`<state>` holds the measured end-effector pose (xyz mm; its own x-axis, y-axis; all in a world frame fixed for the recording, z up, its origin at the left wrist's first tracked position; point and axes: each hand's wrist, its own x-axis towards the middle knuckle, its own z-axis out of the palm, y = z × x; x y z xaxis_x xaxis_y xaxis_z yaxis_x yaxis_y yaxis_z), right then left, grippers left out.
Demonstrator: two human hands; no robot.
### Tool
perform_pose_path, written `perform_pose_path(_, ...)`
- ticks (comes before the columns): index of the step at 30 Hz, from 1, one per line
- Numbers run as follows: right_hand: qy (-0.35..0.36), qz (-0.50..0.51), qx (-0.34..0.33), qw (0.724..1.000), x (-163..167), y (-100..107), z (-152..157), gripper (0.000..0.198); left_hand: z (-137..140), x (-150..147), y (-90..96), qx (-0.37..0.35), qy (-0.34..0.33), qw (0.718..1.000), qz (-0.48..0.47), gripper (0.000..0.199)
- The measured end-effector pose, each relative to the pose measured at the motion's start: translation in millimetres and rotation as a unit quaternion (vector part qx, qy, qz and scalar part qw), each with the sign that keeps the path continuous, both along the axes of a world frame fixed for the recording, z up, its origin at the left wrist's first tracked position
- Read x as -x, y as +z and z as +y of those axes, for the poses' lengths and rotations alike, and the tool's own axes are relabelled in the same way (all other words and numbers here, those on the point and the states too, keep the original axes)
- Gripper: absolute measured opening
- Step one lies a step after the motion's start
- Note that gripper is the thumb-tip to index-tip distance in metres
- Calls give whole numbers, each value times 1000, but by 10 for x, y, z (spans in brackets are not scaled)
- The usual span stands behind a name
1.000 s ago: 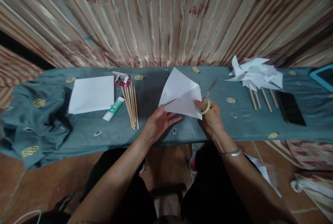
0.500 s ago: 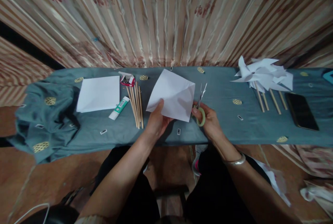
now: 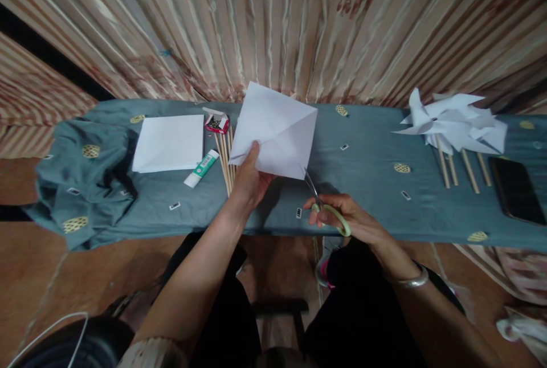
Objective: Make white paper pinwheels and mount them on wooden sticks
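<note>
A creased square sheet of white paper [image 3: 277, 123] is raised above the cloth-covered table. My left hand [image 3: 252, 177] grips its lower left part, thumb on top and fingers underneath. With my right hand [image 3: 335, 214] I hold scissors [image 3: 318, 198] with pale green handles. Their blades point up and left, and the tips meet the sheet at its lower right corner. Partly behind the paper and my left hand lie several wooden sticks [image 3: 223, 160].
Left of the sticks are a stack of white paper [image 3: 168, 143], a glue stick [image 3: 201, 168] and an open red box [image 3: 216, 122] of small metal pieces. Paper pinwheels [image 3: 457, 120] on sticks and a black phone [image 3: 517, 188] lie at the right. A patterned curtain [image 3: 273, 26] hangs behind the table.
The paper has been lifted up and slightly left. My right hand has turned the scissors from upright to pointing up and left, bringing their tips to the paper's corner.
</note>
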<state>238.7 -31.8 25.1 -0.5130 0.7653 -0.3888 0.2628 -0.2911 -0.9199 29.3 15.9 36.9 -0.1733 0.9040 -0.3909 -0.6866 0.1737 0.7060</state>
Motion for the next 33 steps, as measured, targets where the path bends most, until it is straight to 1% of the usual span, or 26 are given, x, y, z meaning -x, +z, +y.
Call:
perform_pose_path(4,-1,-9,-8,1000,9,-9,4,43,-15,-24,-39,-13,-7,1000,9,26)
perform_pose_path(6,-5,-8,-12,1000,20,-16,2,44,-24,-35,-44,-11,-15,1000,0,24)
perform_pose_path(9,-5,-10,-15,1000,37,-19,4,47,-38,-48,-35,-1,-23,1000,-19,18)
perform_pose_path(15,0,-17,-20,1000,51,-25,20,51,-56,-64,4,13,-23,999,-46,15)
perform_pose_path(21,3,-15,-6,1000,51,-58,23,50,-61,-75,32,24,-31,997,-62,15)
perform_pose_path(24,8,-14,-10,1000,47,-62,24,51,-61,-63,22,22,-38,997,-62,15)
perform_pose_path(28,17,-17,-24,999,49,-45,23,51,-59,-50,5,20,-33,997,-63,15)
perform_pose_path(33,12,-9,-29,999,56,-40,23,51,-53,-48,-6,21,-28,997,-65,15)
